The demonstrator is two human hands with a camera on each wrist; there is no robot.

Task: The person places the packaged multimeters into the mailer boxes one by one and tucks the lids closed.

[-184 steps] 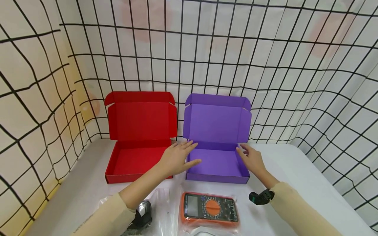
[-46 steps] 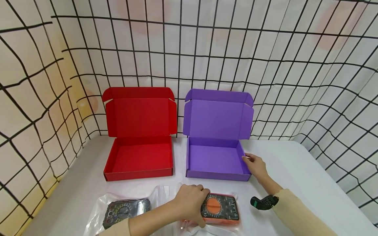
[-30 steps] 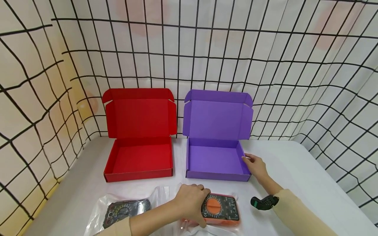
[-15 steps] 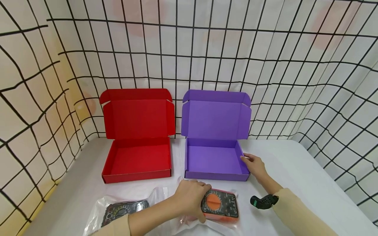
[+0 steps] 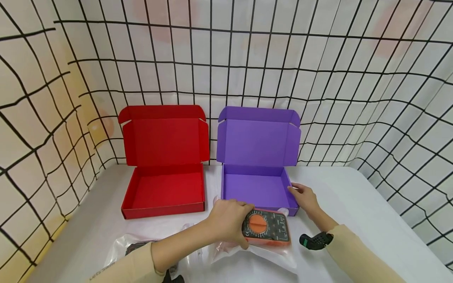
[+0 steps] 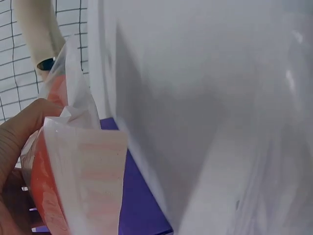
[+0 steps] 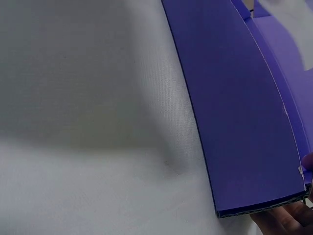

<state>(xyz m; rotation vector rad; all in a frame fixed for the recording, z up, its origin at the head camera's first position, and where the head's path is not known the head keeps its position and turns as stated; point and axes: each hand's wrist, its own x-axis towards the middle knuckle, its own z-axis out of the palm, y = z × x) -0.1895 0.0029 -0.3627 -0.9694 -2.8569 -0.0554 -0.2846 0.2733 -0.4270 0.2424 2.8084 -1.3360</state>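
Observation:
An orange multimeter (image 5: 267, 226) with a dark face and an orange dial, in a clear plastic bag (image 5: 270, 255), is lifted in front of the purple box (image 5: 258, 186). My left hand (image 5: 228, 222) grips its left end, thumb nearest me and fingers over the far side. In the left wrist view the bagged multimeter (image 6: 49, 191) hangs tilted beside the purple box (image 6: 142, 200). My right hand (image 5: 305, 198) pinches the right side wall of the purple box, thumb inside. The right wrist view shows that hand (image 7: 288, 218) at the box's corner.
An open red box (image 5: 162, 192) stands left of the purple one, lid raised. A second bagged dark device (image 5: 136, 247) lies at front left, partly hidden by my left forearm. A black wire grid (image 5: 212, 63) rises behind and at both sides of the white table (image 5: 354, 204).
My left hand has taken hold of the bagged multimeter and raised it off the table, forward toward the purple box. My right hand moved down the box's right wall earlier and stays there.

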